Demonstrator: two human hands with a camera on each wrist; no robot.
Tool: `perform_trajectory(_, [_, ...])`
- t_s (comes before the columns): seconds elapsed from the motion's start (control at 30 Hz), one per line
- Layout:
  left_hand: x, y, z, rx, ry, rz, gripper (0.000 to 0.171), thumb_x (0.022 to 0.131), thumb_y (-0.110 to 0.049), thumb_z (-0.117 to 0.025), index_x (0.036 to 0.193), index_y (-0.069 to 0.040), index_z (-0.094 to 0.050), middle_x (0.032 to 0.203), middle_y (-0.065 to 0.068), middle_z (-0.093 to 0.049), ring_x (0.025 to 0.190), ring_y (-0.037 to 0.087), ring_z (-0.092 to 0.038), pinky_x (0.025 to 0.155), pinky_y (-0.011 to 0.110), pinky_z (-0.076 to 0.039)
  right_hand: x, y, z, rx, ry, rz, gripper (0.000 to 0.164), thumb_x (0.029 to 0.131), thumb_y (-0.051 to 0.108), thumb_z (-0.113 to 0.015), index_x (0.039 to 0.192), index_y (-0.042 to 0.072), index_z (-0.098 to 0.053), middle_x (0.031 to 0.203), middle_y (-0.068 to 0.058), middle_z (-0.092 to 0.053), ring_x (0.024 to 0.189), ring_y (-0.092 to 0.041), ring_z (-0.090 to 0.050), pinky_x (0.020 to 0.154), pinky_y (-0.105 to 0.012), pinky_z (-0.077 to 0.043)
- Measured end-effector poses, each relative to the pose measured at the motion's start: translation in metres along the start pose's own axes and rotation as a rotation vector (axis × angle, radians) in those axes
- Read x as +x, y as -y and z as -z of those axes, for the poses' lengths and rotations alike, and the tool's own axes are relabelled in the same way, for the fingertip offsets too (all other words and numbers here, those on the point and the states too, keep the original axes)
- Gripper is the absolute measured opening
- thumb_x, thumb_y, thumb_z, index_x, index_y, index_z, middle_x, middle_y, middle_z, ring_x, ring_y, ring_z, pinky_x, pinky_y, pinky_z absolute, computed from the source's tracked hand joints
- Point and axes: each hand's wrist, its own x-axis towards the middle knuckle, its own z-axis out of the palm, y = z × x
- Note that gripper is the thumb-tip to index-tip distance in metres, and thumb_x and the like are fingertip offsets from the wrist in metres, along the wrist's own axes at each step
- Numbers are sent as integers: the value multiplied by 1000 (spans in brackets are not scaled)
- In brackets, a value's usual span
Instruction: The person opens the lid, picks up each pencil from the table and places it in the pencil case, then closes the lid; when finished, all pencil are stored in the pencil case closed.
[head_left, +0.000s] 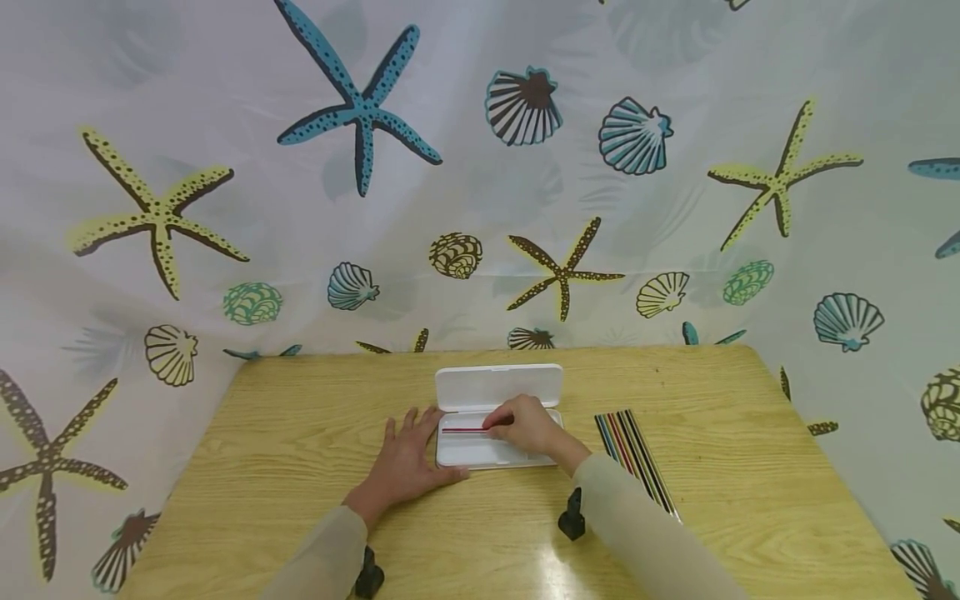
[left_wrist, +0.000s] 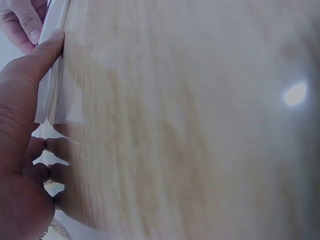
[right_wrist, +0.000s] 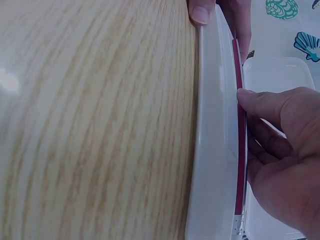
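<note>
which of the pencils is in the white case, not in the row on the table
The red pencil: the right hand pinches it inside the open white case, while the other pencils lie side by side on the table, right of the case.

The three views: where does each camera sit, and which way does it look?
Head: high, facing forward and down at the table; both forearms show, right hand pinching a red pencil in the white case.
Left wrist: low over the wood; left hand beside the case rim.
Right wrist: low, along the case; its fingers on the pencil.
Shared: case, table.
</note>
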Motion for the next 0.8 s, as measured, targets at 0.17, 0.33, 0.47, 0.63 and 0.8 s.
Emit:
perform_trajectory(0.17, [0,1,-1,3,-13,-9,109,80,-75,-76,165,-21,-36,167,18,-41,157,52,-27,121,80,-10,0,0,0,-16,-6,16,10,96,4,-76,101,3,-84,101,-8,-82,94,-15,-72,85,-28,-57])
perform_trajectory(0.33, [0,0,-1,1,-9,-10,108,81,-74,-76,165,-20,-36,167,19,-40,157,52,-27,122,80,-10,0,0,-1,-37,-12,20,10,96,5,-76,101,3,-84,101,-8,-82,96,-17,-73,85,-27,-57])
perform_trajectory(0.47, [0,-1,0,-4,-7,-6,107,82,-73,-76,165,-19,-36,167,20,-40,157,53,-26,121,80,-10,-1,1,1,-54,-19,21,10,96,5,-76,102,3,-84,101,-8,-82,96,-19,-75,84,-28,-58])
perform_trajectory(0.63, [-1,-4,2,-5,3,4,108,82,-73,-76,165,-18,-36,168,20,-39,157,53,-26,122,80,-9,-4,2,4,-56,-29,-1,12,96,8,-77,105,4,-83,102,-7,-82,97,-18,-74,86,-28,-58])
perform_trajectory(0.8, [-2,-6,4,-6,1,7,107,82,-71,-77,165,-17,-36,167,21,-40,156,54,-27,121,81,-10,-13,5,15,7,-44,-13,15,97,14,-76,107,4,-83,102,-6,-81,92,-13,-71,83,-28,-58])
